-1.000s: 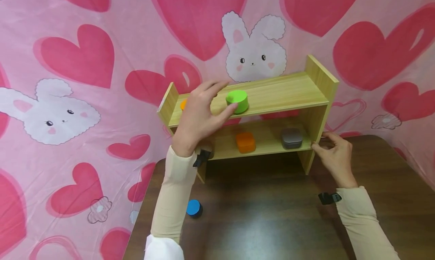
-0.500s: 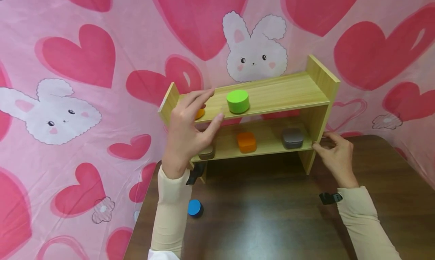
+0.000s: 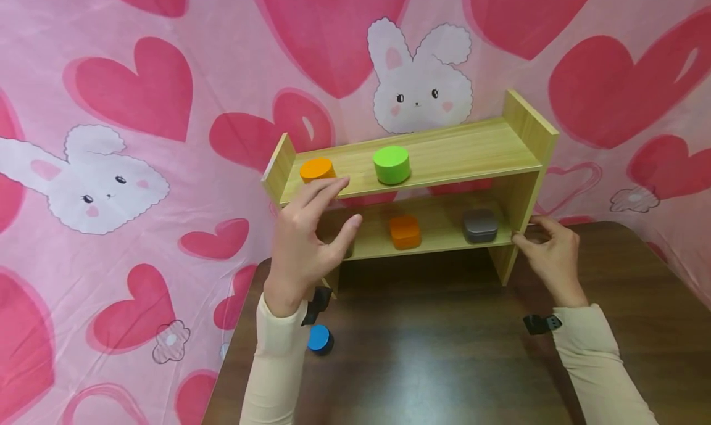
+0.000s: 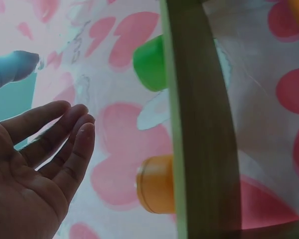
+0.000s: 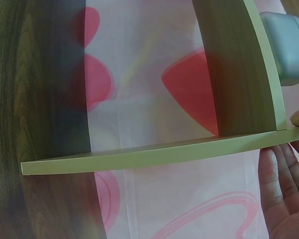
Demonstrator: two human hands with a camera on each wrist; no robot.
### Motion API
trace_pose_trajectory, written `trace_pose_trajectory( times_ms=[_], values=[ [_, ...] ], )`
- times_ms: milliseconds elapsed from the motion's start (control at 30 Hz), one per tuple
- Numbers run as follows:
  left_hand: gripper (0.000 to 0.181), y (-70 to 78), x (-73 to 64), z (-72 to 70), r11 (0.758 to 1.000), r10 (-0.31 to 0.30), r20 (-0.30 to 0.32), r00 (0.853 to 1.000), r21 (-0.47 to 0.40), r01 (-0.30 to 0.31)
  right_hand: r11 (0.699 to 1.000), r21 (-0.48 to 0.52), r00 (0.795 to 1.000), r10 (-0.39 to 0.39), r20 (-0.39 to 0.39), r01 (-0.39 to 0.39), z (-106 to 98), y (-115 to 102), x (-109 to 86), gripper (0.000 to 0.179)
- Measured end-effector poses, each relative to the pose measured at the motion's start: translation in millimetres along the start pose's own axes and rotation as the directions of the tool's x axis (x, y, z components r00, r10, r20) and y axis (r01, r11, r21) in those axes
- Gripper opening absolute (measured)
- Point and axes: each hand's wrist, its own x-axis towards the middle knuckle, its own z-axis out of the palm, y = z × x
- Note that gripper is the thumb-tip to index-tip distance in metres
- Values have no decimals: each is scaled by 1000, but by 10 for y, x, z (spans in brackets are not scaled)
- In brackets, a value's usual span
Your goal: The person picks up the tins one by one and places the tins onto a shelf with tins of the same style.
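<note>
My left hand (image 3: 304, 243) hovers before the left part of a two-tier wooden shelf (image 3: 466, 146), fingers extended and apart from the thumb, holding nothing. On the top board stand a green round container (image 3: 392, 166) and, left of it, an orange round container (image 3: 316, 168); both sit apart from the hand in the left wrist view. My right hand (image 3: 550, 258) pinches the front edge of the shelf's right side panel (image 5: 154, 157), thumb inside and fingers outside. The lower board carries an orange square box (image 3: 405, 232) and a grey square box (image 3: 480, 226). Another container there is mostly hidden behind my left hand.
A blue round container (image 3: 320, 339) is on the dark wooden table (image 3: 433, 351), near my left wrist. Behind the shelf hangs a pink cloth (image 3: 222, 61) with hearts and rabbits. Small black devices are strapped at both wrists.
My left hand has come away from the green round container, moving left and down, and the orange round container is uncovered. The green one stays on the top board. My right hand keeps its grip.
</note>
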Motion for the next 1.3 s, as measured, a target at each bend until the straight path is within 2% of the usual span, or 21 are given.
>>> trace_pose_trajectory(
  times_ms=[233, 533, 867, 1300],
  values=[
    [52, -63, -148, 34, 1000, -16, 33, 999, 8, 16, 1000, -19, 1000, -1, -7, 1, 5, 5, -1, 25],
    [54, -84, -377, 55, 999, -44, 106, 993, 9, 43, 1000, -14, 1000, 14, 6, -14, 15, -21, -21, 25],
    [54, -224, -647, 147, 998, -65, 156, 986, 15, 64, 1000, -3, 1000, 13, 8, -13, 13, -33, -2, 25],
    [52, -325, -983, 222, 989, -150, 185, 971, 18, 149, 1000, 2, 1000, 7, 0, -7, 18, -5, 4, 22]
  ],
)
